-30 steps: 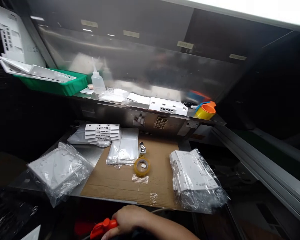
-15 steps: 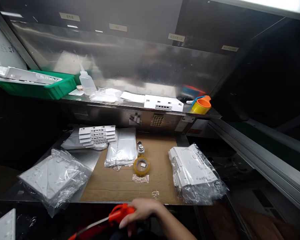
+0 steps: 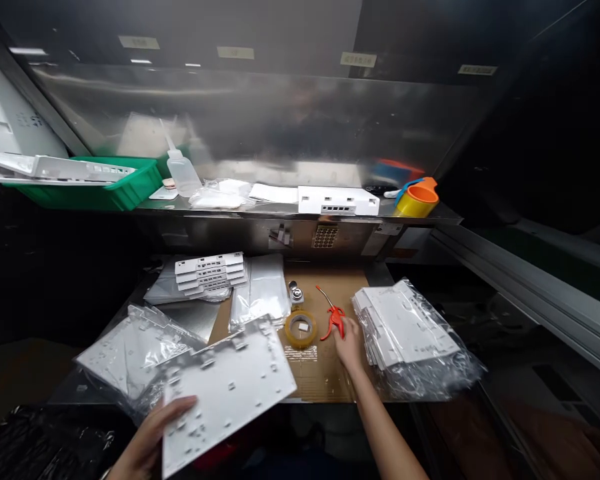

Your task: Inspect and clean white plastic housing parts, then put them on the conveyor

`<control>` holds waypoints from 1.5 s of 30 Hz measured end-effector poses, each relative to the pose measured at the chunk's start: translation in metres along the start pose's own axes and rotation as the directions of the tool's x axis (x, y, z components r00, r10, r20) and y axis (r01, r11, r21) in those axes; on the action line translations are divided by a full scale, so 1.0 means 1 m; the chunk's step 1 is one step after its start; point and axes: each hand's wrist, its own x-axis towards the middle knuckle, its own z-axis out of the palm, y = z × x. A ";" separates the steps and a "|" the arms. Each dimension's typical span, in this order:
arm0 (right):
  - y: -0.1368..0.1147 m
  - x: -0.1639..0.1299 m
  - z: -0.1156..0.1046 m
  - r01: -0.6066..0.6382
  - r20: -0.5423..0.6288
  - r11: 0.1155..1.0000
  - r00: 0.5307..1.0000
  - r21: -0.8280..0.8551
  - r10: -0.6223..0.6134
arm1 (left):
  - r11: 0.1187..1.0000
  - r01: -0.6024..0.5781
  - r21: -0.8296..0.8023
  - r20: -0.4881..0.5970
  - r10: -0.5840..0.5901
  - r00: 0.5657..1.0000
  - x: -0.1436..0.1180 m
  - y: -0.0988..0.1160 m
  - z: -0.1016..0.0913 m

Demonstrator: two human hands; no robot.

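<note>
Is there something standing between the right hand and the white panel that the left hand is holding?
Yes: in this view, the yellow tape roll lies flat on the cardboard between the right hand, which holds the red air gun, and the white panel.

The tape roll (image 3: 301, 343) lies flat on the cardboard sheet (image 3: 325, 381). Just right of the tape roll, the right hand (image 3: 349, 340) grips the red air gun (image 3: 336, 320), nozzle directed away from the person. Left of and nearer than the tape roll, the left hand (image 3: 155, 432) holds the white panel (image 3: 230, 390) by its left edge. Bagged panels (image 3: 405, 327) lie farther right of the tape roll; the shelf (image 3: 265, 212) runs behind it.
</note>
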 end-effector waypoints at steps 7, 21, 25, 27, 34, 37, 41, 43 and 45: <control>0.009 -0.093 -0.002 -0.234 0.453 0.906 0.890 0.352 0.053 | 0.842 -0.295 0.452 0.542 0.003 0.840 0.080 0.025 0.087; -0.018 -0.127 -0.065 -0.004 -0.115 0.614 0.981 0.790 0.154 | 0.215 -0.734 0.644 0.619 0.417 0.666 0.235 0.029 0.148; -0.025 -0.136 -0.070 0.032 -0.176 0.622 0.969 0.782 0.171 | 0.200 -0.728 0.656 0.607 0.434 0.666 0.250 0.035 0.146; -0.027 -0.137 -0.068 0.033 -0.184 0.629 0.967 0.777 0.177 | 0.220 -0.705 0.674 0.583 0.428 0.691 0.258 0.042 0.147; -0.022 -0.129 -0.013 0.085 -0.203 0.806 0.978 0.585 0.045 | 0.328 -0.682 0.653 0.640 0.241 0.729 0.282 0.071 0.149; -0.020 -0.125 0.032 0.153 -0.149 0.912 0.984 0.382 -0.102 | 0.305 -0.694 0.652 0.660 0.224 0.717 0.284 0.073 0.151; -0.018 -0.118 0.085 0.255 -0.037 0.929 0.966 0.269 -0.254 | 0.187 -0.728 0.660 0.681 0.259 0.685 0.283 0.067 0.155; -0.014 -0.112 0.101 0.295 -0.005 0.933 0.954 0.206 -0.301 | 0.121 -0.748 0.653 0.703 0.272 0.657 0.282 0.065 0.156; -0.010 -0.107 0.109 0.336 0.008 0.933 0.940 0.131 -0.340 | 0.064 -0.767 0.638 0.727 0.278 0.628 0.281 0.065 0.156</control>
